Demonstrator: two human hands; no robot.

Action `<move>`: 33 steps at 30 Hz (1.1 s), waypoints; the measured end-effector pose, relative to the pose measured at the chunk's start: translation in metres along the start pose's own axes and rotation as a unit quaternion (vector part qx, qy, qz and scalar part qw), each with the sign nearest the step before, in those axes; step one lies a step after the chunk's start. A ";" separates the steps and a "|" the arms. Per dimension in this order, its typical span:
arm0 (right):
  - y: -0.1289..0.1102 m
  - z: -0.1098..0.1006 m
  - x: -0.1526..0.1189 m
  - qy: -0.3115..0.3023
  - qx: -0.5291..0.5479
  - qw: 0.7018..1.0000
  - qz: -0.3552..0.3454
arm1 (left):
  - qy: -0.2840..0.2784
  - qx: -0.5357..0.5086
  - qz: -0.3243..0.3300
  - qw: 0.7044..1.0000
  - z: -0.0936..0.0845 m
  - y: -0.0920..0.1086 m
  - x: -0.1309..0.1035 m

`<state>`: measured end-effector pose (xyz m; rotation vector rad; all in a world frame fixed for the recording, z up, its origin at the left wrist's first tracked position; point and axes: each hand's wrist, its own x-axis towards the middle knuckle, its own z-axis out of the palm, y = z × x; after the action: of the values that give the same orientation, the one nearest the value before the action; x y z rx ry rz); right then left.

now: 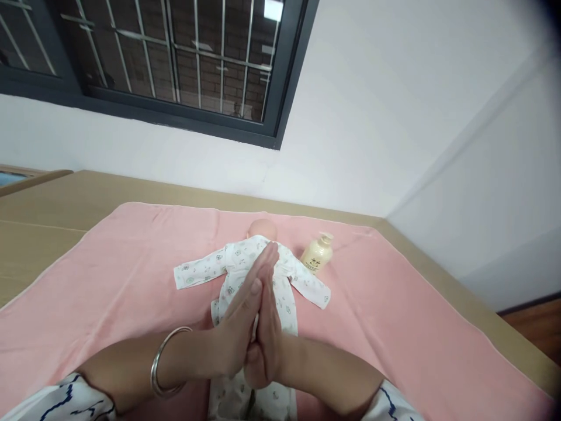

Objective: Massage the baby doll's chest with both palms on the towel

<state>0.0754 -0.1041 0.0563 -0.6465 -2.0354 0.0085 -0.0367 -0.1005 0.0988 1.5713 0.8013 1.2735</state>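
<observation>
My left hand and my right hand are pressed palm to palm, fingers stretched out and pointing away from me. No object shows between them. Beneath them a doll in a white patterned baby outfit lies on a pink cloth, sleeves spread to both sides. The doll's bald head shows beyond my fingertips. My hands and forearms hide part of its middle. A cream pump bottle lies tilted beside the right sleeve.
The pink cloth covers most of a wooden table. Behind it stands a white wall with a dark-framed, barred window. A wooden edge shows at the far left.
</observation>
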 end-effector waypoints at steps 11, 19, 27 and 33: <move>0.045 -0.006 0.007 -0.060 -0.012 0.987 0.149 | 0.153 -0.089 -0.043 0.983 -0.007 -0.069 0.082; 0.113 -0.016 0.016 -0.235 -0.066 0.963 0.116 | 0.115 0.020 -0.011 0.993 0.002 -0.115 0.076; 0.104 -0.008 0.007 -0.203 -0.214 0.908 0.299 | 0.133 0.063 0.004 0.989 -0.002 -0.125 0.071; 0.093 -0.006 0.006 -0.270 -0.163 0.934 0.170 | 0.140 0.079 0.037 0.986 -0.003 -0.131 0.071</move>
<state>0.1186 -0.0225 0.0400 -1.3206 -2.4431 0.0584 -0.0130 0.0102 0.0020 1.5786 1.0495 1.5393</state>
